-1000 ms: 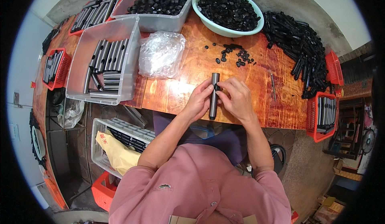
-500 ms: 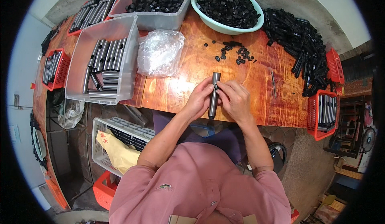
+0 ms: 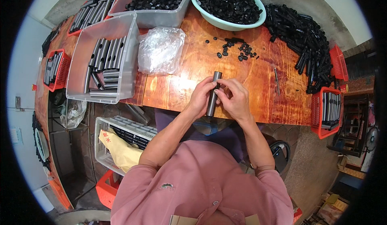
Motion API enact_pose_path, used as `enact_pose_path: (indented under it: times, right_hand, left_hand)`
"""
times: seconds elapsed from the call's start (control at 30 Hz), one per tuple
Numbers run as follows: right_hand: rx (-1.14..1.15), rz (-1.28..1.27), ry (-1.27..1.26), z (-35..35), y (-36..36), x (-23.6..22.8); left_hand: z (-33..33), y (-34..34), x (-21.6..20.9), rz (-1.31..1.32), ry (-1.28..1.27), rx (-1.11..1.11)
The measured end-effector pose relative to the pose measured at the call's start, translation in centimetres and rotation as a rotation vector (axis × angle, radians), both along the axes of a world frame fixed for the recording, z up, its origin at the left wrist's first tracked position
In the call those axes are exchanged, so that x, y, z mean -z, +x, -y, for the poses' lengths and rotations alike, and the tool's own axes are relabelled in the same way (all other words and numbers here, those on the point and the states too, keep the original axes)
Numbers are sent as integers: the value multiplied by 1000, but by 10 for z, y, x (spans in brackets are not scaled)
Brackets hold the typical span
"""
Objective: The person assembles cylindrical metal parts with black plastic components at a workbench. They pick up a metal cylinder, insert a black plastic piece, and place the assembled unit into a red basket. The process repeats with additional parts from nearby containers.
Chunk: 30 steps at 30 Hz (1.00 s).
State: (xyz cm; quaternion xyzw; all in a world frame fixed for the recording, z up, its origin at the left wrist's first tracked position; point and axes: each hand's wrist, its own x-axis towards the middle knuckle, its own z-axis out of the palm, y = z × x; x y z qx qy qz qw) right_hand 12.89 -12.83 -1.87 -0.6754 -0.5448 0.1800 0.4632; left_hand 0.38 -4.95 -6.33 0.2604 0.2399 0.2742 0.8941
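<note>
A dark metal tube (image 3: 213, 94) stands nearly upright over the near edge of the wooden table (image 3: 258, 88). My left hand (image 3: 200, 98) grips it from the left along its middle. My right hand (image 3: 234, 98) is closed on it from the right, fingertips pinched near its upper part. A scatter of small black caps (image 3: 238, 49) lies on the table beyond the hands.
A clear bin (image 3: 105, 62) of dark tubes sits left, a crumpled plastic bag (image 3: 161, 49) beside it. A green bowl (image 3: 227, 3) and a clear tub (image 3: 155, 1) hold black caps. Black tubes (image 3: 306, 39) pile at right by red baskets (image 3: 328, 112).
The hands and tube stay in about the same spot. The right fingers have shifted slightly up the tube.
</note>
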Motion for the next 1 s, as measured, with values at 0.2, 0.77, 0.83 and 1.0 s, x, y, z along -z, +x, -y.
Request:
enact_pose_path:
  times: [0.2, 0.77, 0.83, 1.0]
  right_hand:
    - [36, -166, 68, 3, 8, 14]
    - [119, -137, 41, 10, 20, 36]
    - [126, -214, 52, 11, 21, 40]
    - [146, -507, 13, 14, 30, 55]
  left_hand:
    - [-3, 0, 1, -29, -28, 31]
    - [4, -4, 4, -31, 151, 85]
    - [3, -5, 5, 21, 188, 100]
    - [6, -11, 1, 29, 232, 172]
